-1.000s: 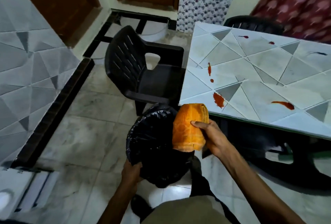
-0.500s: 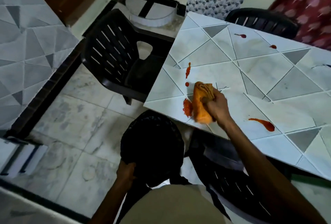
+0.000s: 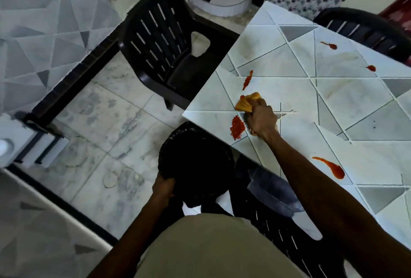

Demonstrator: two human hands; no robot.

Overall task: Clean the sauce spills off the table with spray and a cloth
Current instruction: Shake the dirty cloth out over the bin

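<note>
The right hand is closed tight around the orange cloth and presses it on the table, near the corner. A big red sauce spot lies just beside it. The left hand grips the black bin on the floor.

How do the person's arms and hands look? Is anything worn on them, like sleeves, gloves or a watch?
Both forearms are bare as far as the picture shows them; no sleeve is visible. The left hand and the right hand have no gloves. No watch, bracelet or ring is visible on either, though the dim light hides fine details. The only clothing in view is a beige garment on the body.
</note>
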